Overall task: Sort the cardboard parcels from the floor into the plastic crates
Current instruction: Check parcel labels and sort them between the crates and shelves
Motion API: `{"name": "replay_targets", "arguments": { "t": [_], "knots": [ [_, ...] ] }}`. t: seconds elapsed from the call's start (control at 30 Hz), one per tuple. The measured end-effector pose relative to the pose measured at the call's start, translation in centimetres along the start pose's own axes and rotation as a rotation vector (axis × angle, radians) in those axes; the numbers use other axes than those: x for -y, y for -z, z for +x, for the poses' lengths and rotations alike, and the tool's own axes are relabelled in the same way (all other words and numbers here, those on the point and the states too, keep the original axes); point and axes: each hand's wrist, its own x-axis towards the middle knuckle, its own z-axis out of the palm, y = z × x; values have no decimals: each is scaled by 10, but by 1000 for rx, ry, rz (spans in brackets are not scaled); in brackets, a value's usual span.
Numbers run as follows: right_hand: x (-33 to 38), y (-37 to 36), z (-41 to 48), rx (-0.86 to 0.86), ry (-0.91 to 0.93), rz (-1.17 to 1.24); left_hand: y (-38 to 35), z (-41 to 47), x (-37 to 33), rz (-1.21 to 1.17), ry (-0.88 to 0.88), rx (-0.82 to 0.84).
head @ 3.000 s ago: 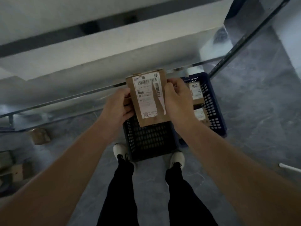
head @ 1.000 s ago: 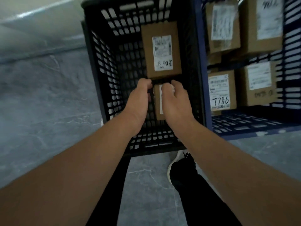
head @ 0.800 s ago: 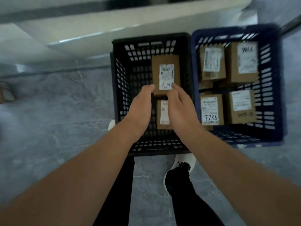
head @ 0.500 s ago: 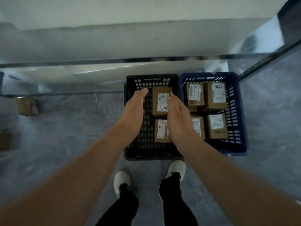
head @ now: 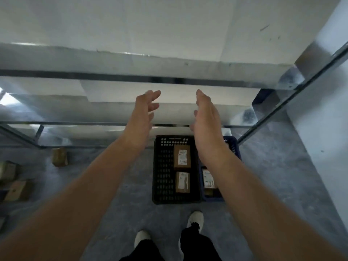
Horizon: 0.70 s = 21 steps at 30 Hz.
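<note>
A black plastic crate (head: 162,170) stands on the grey floor in front of my feet. Two labelled cardboard parcels lie in it, one at the far end (head: 182,156) and one nearer me (head: 182,182). A blue crate (head: 234,147) stands against its right side, mostly hidden by my right forearm; one parcel (head: 208,179) marked 7786 shows in it. My left hand (head: 144,113) and my right hand (head: 206,117) are raised high above the crates, palms facing each other, fingers apart, holding nothing.
Several loose cardboard parcels lie on the floor at the left, one (head: 59,157) near the shelf leg, others (head: 16,190) at the frame edge. A metal shelf frame (head: 131,78) with white boards runs across ahead. A white wall (head: 320,129) stands at the right.
Both hands set the parcel into the black crate, let go, and rose up and apart. The view lifted as I stood up, so the crates look smaller and lower.
</note>
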Motion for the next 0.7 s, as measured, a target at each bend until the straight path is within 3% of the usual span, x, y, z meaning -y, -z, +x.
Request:
{"name": "replay_targets", "arguments": {
  "t": [0.2,0.37,0.7],
  "knots": [
    [112,-13,-64,58,165,52,35,-77,-107,-40,-255,-2],
    [190,-24,-109,219,302,11,53,-133,-174,-49,-402,-146],
    [274,-40,-160,591,390,20,81,-220,-221,-94,-571,-438]
  ]
}}
